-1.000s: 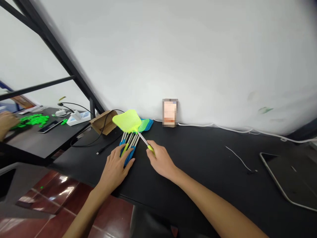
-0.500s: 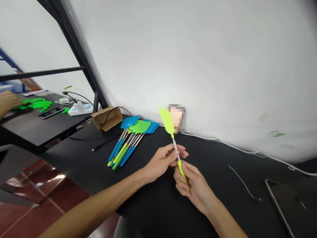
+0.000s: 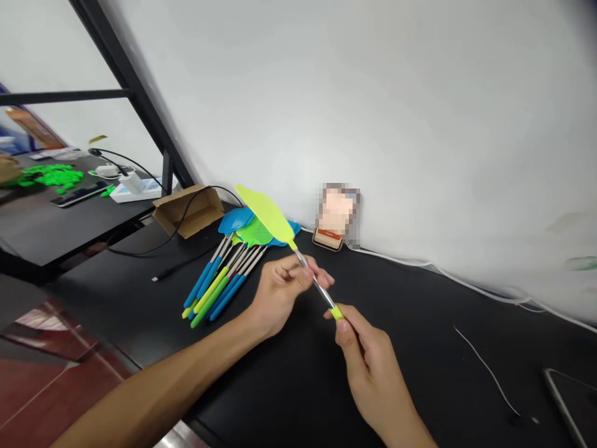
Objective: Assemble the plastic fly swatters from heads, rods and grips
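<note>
A yellow-green fly swatter [image 3: 267, 213] with a metal shaft is held up above the black table, its head tilted to the upper left. My left hand [image 3: 284, 292] pinches the shaft below the head between thumb and fingers. Lower down, my right hand [image 3: 373, 358] is closed around the yellow-green handle, and most of the handle is hidden in it. Left of my hands lies a pile of fly swatters [image 3: 217, 292] with blue, green and yellow handles; the held head partly covers their heads.
An open cardboard box [image 3: 189, 214] and a black cable [image 3: 181, 270] lie left of the pile. A phone [image 3: 329, 239] leans on the wall. A tablet-like device [image 3: 576, 398] and thin white wire [image 3: 487, 367] are at right. Another person's hand [image 3: 8, 169] is near green pieces [image 3: 51, 176].
The held swatter has tilted further left, with its head now over the pile. My right hand has turned and moved slightly right. The camera view has shifted a little.
</note>
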Demonstrator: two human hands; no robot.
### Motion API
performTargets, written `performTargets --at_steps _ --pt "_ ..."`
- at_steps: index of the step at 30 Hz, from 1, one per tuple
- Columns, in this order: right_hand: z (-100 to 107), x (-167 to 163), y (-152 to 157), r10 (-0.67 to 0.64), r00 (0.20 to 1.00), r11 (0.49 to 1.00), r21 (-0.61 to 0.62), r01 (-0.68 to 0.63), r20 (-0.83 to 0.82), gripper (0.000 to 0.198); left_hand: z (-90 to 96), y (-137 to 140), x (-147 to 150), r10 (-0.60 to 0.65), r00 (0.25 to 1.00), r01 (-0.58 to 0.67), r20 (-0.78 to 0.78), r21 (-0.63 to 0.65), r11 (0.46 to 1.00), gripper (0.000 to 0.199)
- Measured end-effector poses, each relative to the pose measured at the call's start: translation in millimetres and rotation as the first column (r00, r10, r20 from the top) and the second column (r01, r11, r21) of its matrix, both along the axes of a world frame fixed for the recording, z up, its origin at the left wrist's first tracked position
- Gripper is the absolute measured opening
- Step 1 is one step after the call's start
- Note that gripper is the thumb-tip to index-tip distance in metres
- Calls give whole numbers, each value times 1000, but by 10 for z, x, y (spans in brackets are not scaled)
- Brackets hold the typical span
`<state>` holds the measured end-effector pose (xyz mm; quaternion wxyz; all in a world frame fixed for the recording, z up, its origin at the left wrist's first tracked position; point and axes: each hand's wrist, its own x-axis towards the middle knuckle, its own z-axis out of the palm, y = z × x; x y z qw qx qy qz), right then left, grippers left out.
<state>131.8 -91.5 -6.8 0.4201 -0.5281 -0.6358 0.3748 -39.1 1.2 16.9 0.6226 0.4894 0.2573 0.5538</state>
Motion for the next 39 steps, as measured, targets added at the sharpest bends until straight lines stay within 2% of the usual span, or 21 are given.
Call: performTargets --at_steps 3,5,7,9,12,15,17,19,21,23,25,26,28,31,33,35,37,39 --pt "-111 19 -8 -158 966 973 200 117 203 24 86 228 -171 271 957 -271 99 -19 962 24" --pt "-175 62 10 -275 922 949 233 213 274 24 144 334 -247 410 898 -414 158 -9 910 24" --pt "-207 118 47 -347 876 934 214 287 334 23 174 334 -253 449 879 -460 160 41 887 21" --pt "-213 181 90 -389 825 917 261 303 409 21 167 236 -197 379 920 -387 100 82 918 18" --pt "-222 288 148 -445 686 882 414 224 576 19 124 38 -86 163 987 -162 -3 42 986 22" --pt "-263 402 194 -464 534 876 456 158 707 18 93 -70 -31 -18 999 16 -41 -50 999 27" --pt "-280 461 224 -458 500 882 448 147 735 18 91 -87 -21 -105 993 100 -51 -99 990 29" --pt "-251 489 245 -464 540 877 449 171 702 20 92 -94 -13 -178 982 169 -58 -138 976 28" --pt "-162 479 240 -454 678 877 423 227 579 24 85 -116 2 -232 971 218 -61 -173 960 27" --pt "-37 433 202 -392 843 904 327 277 370 27 69 -162 23 -272 957 250 -103 -188 950 28" --pt "80 363 138 -335 928 928 227 295 164 28 49 -228 40 -284 935 249 -213 -177 952 30" --pt "122 326 103 -322 941 933 207 295 109 28 41 -265 46 -281 916 242 -286 -165 956 32" --pt "159 254 37 -312 944 930 236 281 104 27 29 -340 50 -261 861 235 -436 -114 965 36" --pt "123 175 -29 -295 938 927 291 235 181 28 18 -424 45 -126 754 250 -645 105 962 35" --pt "74 144 -53 -287 947 935 256 244 146 32 10 -449 39 57 666 282 -744 322 904 31" --pt "28 127 -63 -294 955 944 164 285 35 38 9 -450 34 204 573 327 -794 449 832 28" --pt "-5 124 -62 -304 948 949 53 309 -90 42 26 -432 29 227 514 353 -827 446 823 28" --pt "-19 132 -48 -290 934 957 -33 289 -209 41 65 -406 21 159 529 347 -833 384 856 31"
